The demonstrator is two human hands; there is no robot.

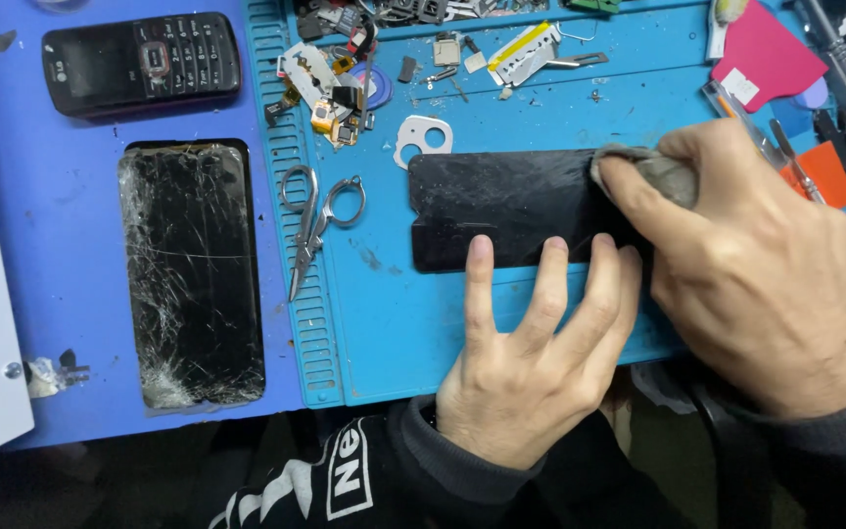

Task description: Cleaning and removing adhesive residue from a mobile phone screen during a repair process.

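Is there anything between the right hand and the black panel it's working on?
Yes: a grey cloth, bunched under the right hand, lies between its fingers and the black panel. The left hand has fingertips straight on the panel's near edge.

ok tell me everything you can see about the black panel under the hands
The black phone panel lies flat on the blue work mat, long side running left to right. It is a thin, dark, rounded-corner slab, smeared with dusty residue and scuffs. The left hand pins its lower edge with three fingertips. The right hand presses a grey cloth onto its right end, hiding that part.
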